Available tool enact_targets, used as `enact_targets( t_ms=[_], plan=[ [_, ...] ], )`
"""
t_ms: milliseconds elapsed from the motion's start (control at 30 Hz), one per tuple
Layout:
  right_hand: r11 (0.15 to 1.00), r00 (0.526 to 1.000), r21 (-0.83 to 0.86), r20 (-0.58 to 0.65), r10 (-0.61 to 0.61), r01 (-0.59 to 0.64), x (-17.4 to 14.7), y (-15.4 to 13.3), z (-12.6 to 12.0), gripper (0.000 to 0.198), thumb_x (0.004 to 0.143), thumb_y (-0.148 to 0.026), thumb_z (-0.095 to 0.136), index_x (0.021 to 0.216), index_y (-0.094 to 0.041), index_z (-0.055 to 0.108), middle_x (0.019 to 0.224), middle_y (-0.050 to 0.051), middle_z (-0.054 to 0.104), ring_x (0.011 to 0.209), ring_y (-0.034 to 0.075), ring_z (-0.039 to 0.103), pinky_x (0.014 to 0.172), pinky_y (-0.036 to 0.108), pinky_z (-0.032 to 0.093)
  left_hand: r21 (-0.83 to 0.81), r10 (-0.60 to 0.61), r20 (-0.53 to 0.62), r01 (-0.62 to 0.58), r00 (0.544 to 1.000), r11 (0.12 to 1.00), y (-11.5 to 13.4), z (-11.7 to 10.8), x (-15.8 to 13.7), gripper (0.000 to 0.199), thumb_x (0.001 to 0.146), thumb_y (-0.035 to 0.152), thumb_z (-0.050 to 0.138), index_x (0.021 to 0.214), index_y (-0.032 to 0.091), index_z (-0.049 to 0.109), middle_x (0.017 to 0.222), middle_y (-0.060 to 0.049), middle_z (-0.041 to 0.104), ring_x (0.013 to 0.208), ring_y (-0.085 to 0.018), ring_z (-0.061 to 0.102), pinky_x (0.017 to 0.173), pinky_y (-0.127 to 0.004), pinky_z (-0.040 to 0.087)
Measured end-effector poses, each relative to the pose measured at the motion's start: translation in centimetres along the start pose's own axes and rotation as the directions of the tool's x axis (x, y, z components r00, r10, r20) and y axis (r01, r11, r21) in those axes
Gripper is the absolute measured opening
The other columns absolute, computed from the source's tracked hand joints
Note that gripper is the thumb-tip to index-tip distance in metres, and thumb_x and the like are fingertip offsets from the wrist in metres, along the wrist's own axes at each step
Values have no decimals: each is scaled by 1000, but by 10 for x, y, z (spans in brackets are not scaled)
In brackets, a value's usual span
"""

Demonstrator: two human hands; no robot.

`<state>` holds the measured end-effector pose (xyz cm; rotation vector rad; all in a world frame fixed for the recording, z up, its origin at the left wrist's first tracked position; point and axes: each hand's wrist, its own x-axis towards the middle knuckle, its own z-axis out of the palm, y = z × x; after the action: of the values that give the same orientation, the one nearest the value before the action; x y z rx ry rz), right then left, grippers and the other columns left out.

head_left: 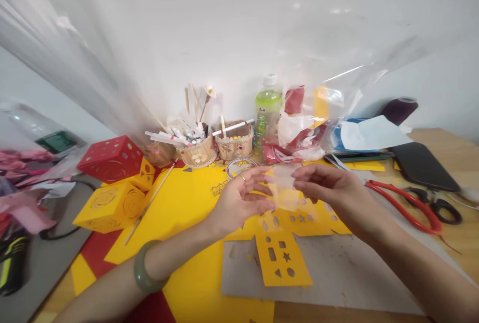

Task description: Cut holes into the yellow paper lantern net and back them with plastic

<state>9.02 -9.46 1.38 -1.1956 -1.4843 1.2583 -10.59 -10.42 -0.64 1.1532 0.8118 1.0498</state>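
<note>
A small translucent sheet is held up between my two hands. My left hand, with a ring and a green bangle on its wrist, grips the left edge with curved fingers. On the opposite side my right hand pinches the sheet between thumb and fingers. Below them lies a yellow paper cutout with punched shapes, including a star and a hexagon. Its upper part is partly hidden by the sheet and hands. The cutout rests on a grey board and on large yellow paper.
Red-handled scissors and a black phone lie at right. Red and yellow paper boxes stand at left, near a thin stick. Behind are decorated baskets, a green drink bottle and a plastic bag.
</note>
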Motion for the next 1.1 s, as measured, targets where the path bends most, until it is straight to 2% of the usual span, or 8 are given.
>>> enact_targets(
  t_ms=[167,267,400,533,633,800,900,1100],
  plan=[
    [998,991,41,-131,-32,37,-1,5,-2,19,66,-36,74,72,-19,65,57,-3,57,47,7,50,45,20,43,56,-11,-57,14,998,998,9,-4,2,23,62,19,73,84,17,66,68,1,62,59,-10,56,59,-23,47],
    [969,936,-128,-257,-240,213,-5,6,0,9,74,-30,68,77,-23,64,65,-1,62,58,11,58,55,24,49,66,-29,-123,37,992,997,13,-8,2,15,69,29,69,78,16,67,58,2,59,50,-8,53,52,-21,46],
    [652,742,-522,-52,-668,550,-12,2,2,12,77,-14,62,81,-26,63,84,1,67,80,16,64,73,30,52,1,-62,-112,62,992,998,15,-13,4,19,76,33,65,84,15,67,76,-3,68,62,-10,61,60,-22,49],
    [410,641,-622,197,-742,667,-12,3,5,18,78,-11,59,86,-26,64,89,3,69,78,15,67,68,26,55,15,-90,-129,93,987,996,16,-17,6,16,71,28,69,79,14,67,72,-4,68,62,-10,60,62,-22,50],
    [460,690,-656,130,-712,598,-8,7,5,14,79,-15,57,85,-24,66,96,5,68,85,18,66,74,30,55,50,-85,-161,94,983,994,18,-19,6,13,69,25,70,75,14,67,68,-2,68,60,-10,60,62,-22,50],
    [947,982,-266,-19,-189,177,-4,3,2,24,85,-36,52,96,-20,65,84,6,69,74,18,67,64,29,56,102,-26,-211,49,977,994,20,-18,7,10,68,23,70,73,15,68,65,-2,68,60,-11,62,63,-23,51],
    [980,999,-195,40,-33,41,-5,-3,1,31,80,-46,57,79,-18,68,71,5,67,63,15,63,58,26,53,172,-3,-215,41,977,984,19,-15,8,8,67,22,69,68,14,68,61,-2,67,57,-11,61,61,-24,51],
    [895,983,-428,-70,-167,122,-9,-1,-10,26,76,-46,60,72,-21,66,71,3,66,64,16,60,57,28,47,604,132,-139,-22,981,797,16,-24,8,20,76,27,60,92,21,70,85,-3,71,73,-18,64,71,-30,48]
  ],
)
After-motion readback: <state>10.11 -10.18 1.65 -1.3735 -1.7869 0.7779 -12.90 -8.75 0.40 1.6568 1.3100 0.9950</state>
